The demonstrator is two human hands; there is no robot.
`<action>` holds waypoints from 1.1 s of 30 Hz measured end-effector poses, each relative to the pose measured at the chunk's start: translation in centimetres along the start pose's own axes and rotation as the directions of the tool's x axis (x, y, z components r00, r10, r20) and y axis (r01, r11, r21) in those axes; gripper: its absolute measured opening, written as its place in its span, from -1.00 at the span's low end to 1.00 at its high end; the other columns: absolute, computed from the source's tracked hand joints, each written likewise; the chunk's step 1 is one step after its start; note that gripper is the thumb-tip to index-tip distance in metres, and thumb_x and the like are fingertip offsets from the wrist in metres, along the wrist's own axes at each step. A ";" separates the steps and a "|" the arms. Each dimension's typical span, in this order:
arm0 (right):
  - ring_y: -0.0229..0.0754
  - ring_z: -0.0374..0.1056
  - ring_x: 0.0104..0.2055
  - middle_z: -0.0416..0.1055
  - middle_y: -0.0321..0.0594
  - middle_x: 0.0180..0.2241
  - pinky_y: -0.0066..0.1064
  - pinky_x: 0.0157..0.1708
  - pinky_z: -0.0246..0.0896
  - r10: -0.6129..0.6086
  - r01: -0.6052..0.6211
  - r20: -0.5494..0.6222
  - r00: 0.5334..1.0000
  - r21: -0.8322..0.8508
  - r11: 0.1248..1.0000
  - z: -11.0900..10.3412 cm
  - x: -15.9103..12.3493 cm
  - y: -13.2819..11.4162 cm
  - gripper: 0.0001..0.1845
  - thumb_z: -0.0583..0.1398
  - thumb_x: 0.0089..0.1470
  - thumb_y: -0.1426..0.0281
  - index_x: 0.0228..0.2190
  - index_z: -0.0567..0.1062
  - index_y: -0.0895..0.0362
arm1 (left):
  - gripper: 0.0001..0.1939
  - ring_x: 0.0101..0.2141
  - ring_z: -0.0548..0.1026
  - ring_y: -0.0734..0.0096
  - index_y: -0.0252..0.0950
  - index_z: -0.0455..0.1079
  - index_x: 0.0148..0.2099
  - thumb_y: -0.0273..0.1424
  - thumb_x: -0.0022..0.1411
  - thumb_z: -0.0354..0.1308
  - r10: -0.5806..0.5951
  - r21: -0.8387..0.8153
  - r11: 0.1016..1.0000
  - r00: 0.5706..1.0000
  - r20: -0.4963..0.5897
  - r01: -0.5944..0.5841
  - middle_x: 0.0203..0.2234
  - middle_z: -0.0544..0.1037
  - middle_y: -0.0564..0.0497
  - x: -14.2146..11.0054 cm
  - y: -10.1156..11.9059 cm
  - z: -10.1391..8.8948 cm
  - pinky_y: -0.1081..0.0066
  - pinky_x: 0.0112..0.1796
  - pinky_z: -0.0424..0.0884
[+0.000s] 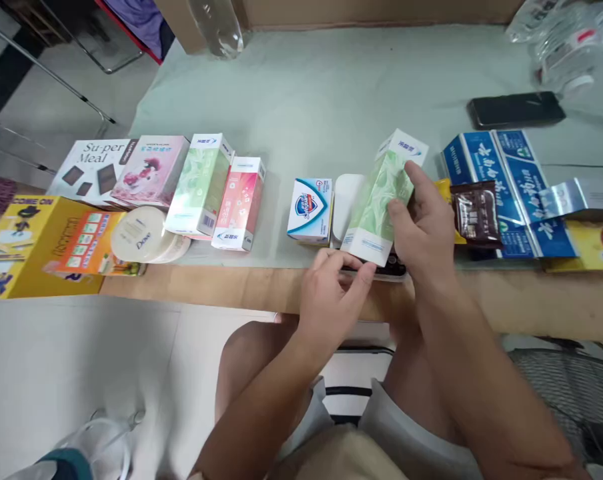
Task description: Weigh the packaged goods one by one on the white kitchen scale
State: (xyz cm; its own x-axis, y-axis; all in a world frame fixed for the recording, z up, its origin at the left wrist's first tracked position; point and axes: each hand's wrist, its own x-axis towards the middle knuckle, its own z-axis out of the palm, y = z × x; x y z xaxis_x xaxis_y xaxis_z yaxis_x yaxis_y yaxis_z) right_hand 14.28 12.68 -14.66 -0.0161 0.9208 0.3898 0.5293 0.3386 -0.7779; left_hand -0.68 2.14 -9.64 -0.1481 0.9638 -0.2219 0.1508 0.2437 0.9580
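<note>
Green-and-white carton (pixel 374 207): is gripped between both hands, long axis slanting away rightward from left hand (pixel 329 297), fingers bent at near end, to right hand (pixel 424 230), half-curled on farther half.

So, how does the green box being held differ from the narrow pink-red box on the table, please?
The held green box has a leaf-green middle; the narrow pink-red box has a pink-red one. The green box is held tilted, while the pink-red box rests on the table. The green box's blue logo is at its far end, the pink-red box's at its near end. Both are long boxes with white ends.
</note>
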 end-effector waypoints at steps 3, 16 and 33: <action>0.07 0.38 0.36 0.43 -0.11 0.31 0.09 0.34 0.34 0.016 -0.016 0.003 1.000 -0.027 1.000 -0.5 -0.5 -1.3 -0.44 0.15 0.31 0.27 0.31 0.38 -0.04 | -0.78 -0.49 0.42 0.59 -0.25 0.37 -0.29 -0.23 0.32 0.21 -0.063 0.033 0.998 0.994 0.090 0.060 -0.29 0.46 0.07 0.1 0.5 -0.7 0.44 -0.41 0.30; 0.15 0.39 0.35 0.56 -0.08 0.19 0.34 0.40 0.11 0.004 0.015 0.087 0.996 -0.211 0.977 -1.3 -4.9 -4.0 -0.51 0.13 0.32 0.14 0.17 0.53 0.02 | -0.20 -0.46 0.43 0.44 -0.33 0.05 0.50 -0.17 0.34 0.17 0.006 0.016 1.000 0.999 0.051 -0.007 -0.44 0.44 0.14 0.0 0.1 -0.9 0.38 -0.39 0.35; 0.09 0.48 0.26 0.44 -0.04 0.29 -0.03 0.12 0.55 -0.309 0.278 -0.109 0.945 -0.233 0.932 -0.5 -8.6 -5.0 -0.27 0.20 0.32 0.28 0.44 0.18 -0.09 | -0.48 -0.33 0.46 0.31 -0.32 0.37 0.38 -0.22 0.51 0.00 0.419 0.043 0.907 0.908 -0.002 -0.419 -0.30 0.54 -0.06 -0.4 0.5 -0.7 0.30 -0.23 0.51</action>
State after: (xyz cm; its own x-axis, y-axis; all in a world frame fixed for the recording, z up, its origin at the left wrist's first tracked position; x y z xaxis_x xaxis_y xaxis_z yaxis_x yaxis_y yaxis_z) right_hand 12.20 2.93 -13.87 -0.0866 0.7444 0.6620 0.6866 0.5261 -0.5018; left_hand -1.21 1.81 -8.98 -0.0729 0.9769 0.2007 0.2410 -0.1780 0.9540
